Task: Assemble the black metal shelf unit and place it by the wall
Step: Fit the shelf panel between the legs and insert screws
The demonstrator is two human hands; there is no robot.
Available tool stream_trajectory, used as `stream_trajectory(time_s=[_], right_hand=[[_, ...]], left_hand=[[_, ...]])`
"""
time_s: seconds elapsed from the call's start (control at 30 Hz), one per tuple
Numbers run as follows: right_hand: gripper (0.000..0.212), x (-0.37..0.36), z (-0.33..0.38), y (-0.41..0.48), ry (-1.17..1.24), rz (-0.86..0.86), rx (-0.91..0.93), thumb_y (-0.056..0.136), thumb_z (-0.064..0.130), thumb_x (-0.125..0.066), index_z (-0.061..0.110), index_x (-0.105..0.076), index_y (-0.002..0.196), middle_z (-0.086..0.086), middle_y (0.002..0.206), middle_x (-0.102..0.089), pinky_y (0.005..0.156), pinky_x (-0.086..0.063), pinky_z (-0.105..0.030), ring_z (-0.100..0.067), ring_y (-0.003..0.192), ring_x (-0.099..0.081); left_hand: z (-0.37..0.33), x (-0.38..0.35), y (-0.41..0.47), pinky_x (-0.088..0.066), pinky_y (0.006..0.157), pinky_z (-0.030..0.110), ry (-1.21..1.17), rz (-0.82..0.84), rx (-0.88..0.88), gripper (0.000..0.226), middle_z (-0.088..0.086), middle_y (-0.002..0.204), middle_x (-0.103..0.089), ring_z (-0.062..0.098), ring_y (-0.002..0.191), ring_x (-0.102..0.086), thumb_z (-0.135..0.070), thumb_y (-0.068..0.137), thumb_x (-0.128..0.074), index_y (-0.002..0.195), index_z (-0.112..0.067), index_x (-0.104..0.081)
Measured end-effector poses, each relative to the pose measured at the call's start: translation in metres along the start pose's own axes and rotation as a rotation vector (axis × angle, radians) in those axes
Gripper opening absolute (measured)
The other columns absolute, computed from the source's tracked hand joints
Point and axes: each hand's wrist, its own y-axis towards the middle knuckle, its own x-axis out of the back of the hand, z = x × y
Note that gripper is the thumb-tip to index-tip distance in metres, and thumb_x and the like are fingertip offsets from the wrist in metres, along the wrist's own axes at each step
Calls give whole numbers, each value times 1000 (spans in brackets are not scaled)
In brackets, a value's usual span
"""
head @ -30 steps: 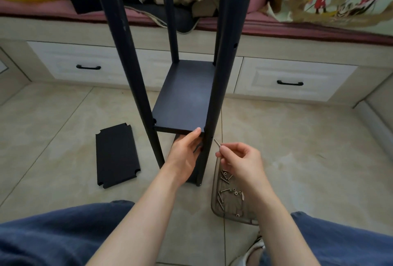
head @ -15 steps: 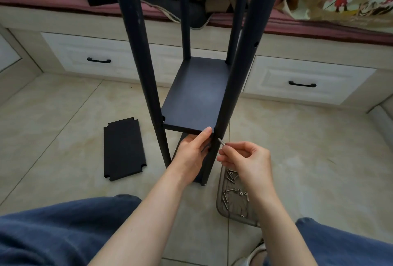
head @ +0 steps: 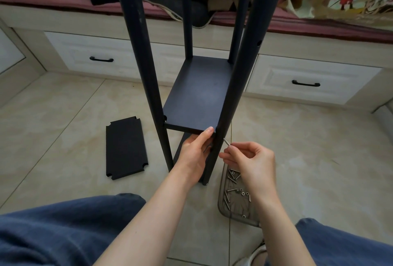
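Tiled floor carries the shelf unit, stood upright at centre. Its board is gripped at the near corner by the left hand, and a screw is pinched in the right hand, tip beside the post. A panel lies at 9 o'clock and a tray at 5 o'clock. The unit is judged stiff, light and tippy, its painted tubes slick, so it is best held low on two posts.

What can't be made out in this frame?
Head view:
- Whether the screw has entered the near right post: too small.
- Left hand fingers: hidden under the shelf board.
- Rear posts tops: cut off by top edge.
- Tray: partly behind right hand and forearm.
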Motion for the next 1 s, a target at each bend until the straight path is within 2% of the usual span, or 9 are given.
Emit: stream_trajectory(time_s=[0.2, 0.47, 0.63, 0.87, 1.0], right_hand=[[3, 0, 0, 0, 10, 12, -16, 90, -1, -66, 0, -69, 90, -16, 77, -75, 73, -60, -37, -27, 73, -75], [5, -2, 2, -2, 20, 37, -23, 91, 3, -67, 0, -69, 93, -13, 79, -75, 70, -61, -31, -25, 74, -76], [8, -6, -2, 0, 46, 30, -37, 88, 2, -71, 4, -69, 95, -13, 81, -76, 74, -60, -34, -25, 76, -76], [24, 3, 2, -1, 106, 156, -75, 82, -5, -73, 5, -69, 104, -10, 91, -77, 80, -59, -29, -23, 90, -75], [19, 4, 1, -4, 122, 141, -57, 87, -3, -69, 6, -69, 103, -11, 90, -77, 80, -60, -30, -23, 88, -75]], left_hand=[[-1, -1, -2, -52, 92, 30, 8, 7, -14, 55, 15, 117, -72, 27, 112, -69, -39, 79, -69, 123, -6, -67], [-1, -1, -2, -51, 99, 34, 6, 11, -9, 25, 8, 105, -75, 24, 107, -70, -27, 96, -63, 112, -11, -70], [-2, -1, -2, -54, 92, 31, 59, 12, -42, 18, 5, 98, -76, 20, 99, -73, -23, 99, -60, 107, -11, -70], [-2, -4, 2, -58, 85, 29, 90, -58, -64, 17, 5, 96, -75, 19, 93, -74, -19, 98, -62, 109, -8, -68], [0, -4, 3, -58, 85, 30, 80, -69, -63, 15, 7, 96, -75, 19, 91, -74, -18, 98, -62, 107, -8, -68]])
